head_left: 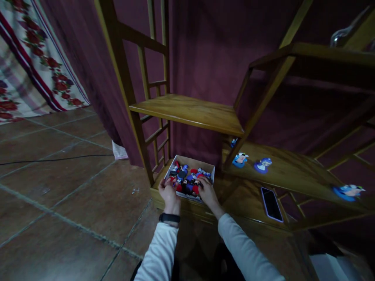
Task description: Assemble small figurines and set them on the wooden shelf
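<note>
A shallow cardboard box (195, 160) stands on the low wooden ledge, filled with small figurines (187, 180) in blue, red, black and white. My left hand (170, 195), with a dark band on the wrist, is at the box's left front corner. Its fingers are bent around the rim there, close to some red figurines. Over the right side of the box, my right hand (207, 194) reaches in with fingers curled down among the figurines. What its fingertips hold, if anything, is hidden.
Round the box rises a wooden shelf unit (187, 111), with one board above my hands. To the right stand a blue-and-white figurine (263, 165) and several others. A phone (272, 204) lies on the ledge. A thin cable (67, 158) crosses the tiled floor.
</note>
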{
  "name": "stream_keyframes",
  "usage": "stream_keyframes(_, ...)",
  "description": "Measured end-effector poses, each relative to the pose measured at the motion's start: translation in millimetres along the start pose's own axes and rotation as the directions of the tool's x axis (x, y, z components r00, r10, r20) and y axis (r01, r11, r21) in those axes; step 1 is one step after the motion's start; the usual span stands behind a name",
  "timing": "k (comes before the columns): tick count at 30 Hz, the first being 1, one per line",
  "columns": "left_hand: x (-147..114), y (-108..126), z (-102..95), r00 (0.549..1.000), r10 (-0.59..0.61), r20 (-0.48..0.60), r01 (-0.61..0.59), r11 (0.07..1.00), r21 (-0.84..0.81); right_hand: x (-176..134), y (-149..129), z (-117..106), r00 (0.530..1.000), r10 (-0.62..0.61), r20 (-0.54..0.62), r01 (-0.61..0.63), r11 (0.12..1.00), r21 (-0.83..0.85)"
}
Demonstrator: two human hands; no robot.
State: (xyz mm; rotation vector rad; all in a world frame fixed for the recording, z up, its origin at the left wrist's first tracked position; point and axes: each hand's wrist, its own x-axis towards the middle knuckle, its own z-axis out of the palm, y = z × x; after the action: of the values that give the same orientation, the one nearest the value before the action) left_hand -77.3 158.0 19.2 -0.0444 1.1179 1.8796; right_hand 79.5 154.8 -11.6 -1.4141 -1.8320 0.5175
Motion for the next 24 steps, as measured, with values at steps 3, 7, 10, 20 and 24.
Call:
stream_keyframes(3, 7, 3, 3.6, 0.996, -0.089, 0.007, 0.089, 0.996, -0.02, 30, 22, 15, 0.997, 0.072, -0.04, -0.075, 0.993, -0.095)
stream_keyframes(7, 16, 13, 15.9, 0.979, -0.199, 0.05, 0.202, 0.978, -0.059, 50, 41, 28, 0.991, 0.13, -0.018, -0.131, 0.964, -0.232)
stream_keyframes(10, 26, 19, 21.5, 0.947, -0.3, 0.115, 0.307, 0.95, -0.054, 51, 48, 33, 0.989, 0.149, 0.008, -0.14, 0.942, -0.305)
stream_keyframes(20, 36, 43, 21.4, 0.926, -0.362, 0.108, 0.372, 0.923, -0.095, 17, 49, 17, 0.986, 0.139, 0.09, -0.114, 0.962, -0.247)
stream_keyframes(24, 38, 51, 21.5, 0.925, -0.376, 0.057, 0.381, 0.916, -0.125, 25, 42, 15, 0.989, 0.12, 0.086, -0.093, 0.959, -0.266)
